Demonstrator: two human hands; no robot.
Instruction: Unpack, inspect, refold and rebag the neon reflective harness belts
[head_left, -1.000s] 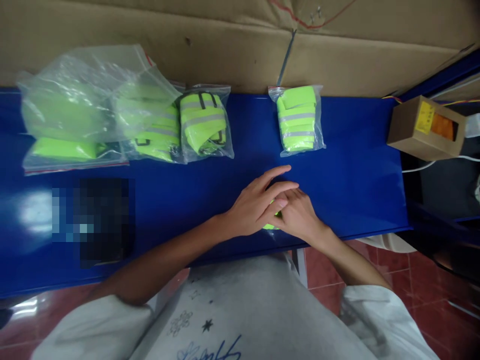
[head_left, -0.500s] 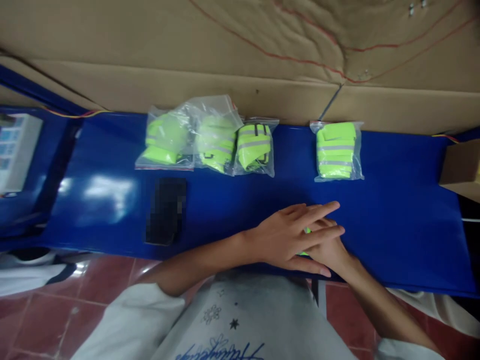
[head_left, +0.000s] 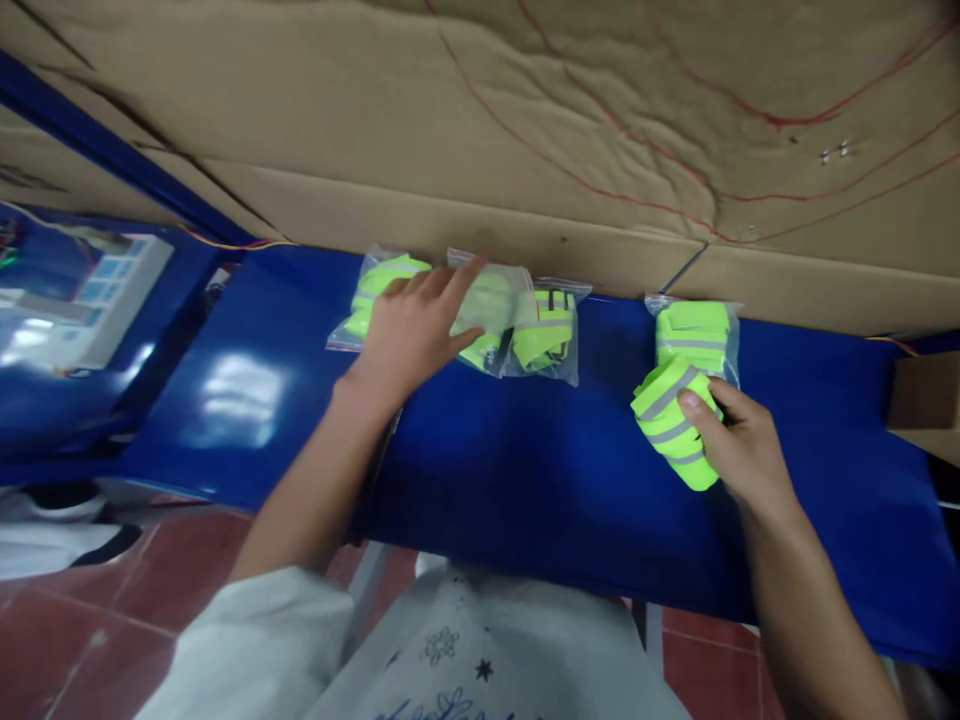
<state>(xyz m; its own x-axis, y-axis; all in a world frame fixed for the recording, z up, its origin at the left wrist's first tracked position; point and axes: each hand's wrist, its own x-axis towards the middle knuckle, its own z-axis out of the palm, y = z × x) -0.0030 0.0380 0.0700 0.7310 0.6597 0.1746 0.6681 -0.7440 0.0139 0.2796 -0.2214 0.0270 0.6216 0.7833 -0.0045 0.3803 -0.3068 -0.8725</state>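
My right hand [head_left: 739, 450] grips a folded neon-yellow vest with grey reflective stripes [head_left: 670, 420], held just above the blue table [head_left: 525, 470]. Right behind it lies a bagged folded vest [head_left: 696, 335]. My left hand [head_left: 412, 330] reaches far to the left, fingers spread flat on a pile of clear plastic bags with folded vests [head_left: 480, 315] at the table's back edge. One more bagged vest [head_left: 551, 335] lies at the right end of that pile.
A cardboard wall [head_left: 525, 130] with red wires runs behind the table. A white device with a panel [head_left: 90, 300] sits at the left. A cardboard box [head_left: 926, 405] stands at the right edge. Red floor tiles show below.
Both hands were together pressing on a folded vest near the table's front edge. Now my right hand has lifted that vest to the right and my left hand has reached out to the bag pile.
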